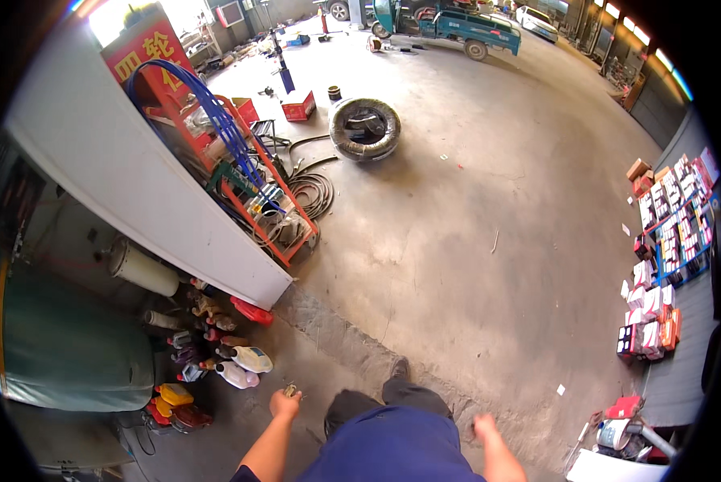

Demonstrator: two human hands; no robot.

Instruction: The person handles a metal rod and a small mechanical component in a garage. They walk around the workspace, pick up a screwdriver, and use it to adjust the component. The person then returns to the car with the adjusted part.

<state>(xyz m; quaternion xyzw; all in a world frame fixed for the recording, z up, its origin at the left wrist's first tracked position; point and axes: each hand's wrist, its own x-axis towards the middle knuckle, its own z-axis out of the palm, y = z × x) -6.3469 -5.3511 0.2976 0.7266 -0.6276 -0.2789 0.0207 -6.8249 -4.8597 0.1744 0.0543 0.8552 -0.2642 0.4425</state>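
Note:
My left hand (284,406) hangs at the lower middle, closed on a small brass-coloured metal piece (293,391), beside several plastic bottles (248,359) standing on the floor. My right hand (484,427) is down beside my right leg with its fingers curled; what it holds, if anything, is hidden. My dark trousers and one shoe (400,367) show between the hands, below a blue shirt.
A white panel (135,185), green tank (71,345) and orange rack (292,245) with hoses line the left. A tyre (364,153) lies ahead on the concrete floor (489,257). Boxes on shelving (665,241) line the right wall. A teal three-wheeler (489,36) stands at the back.

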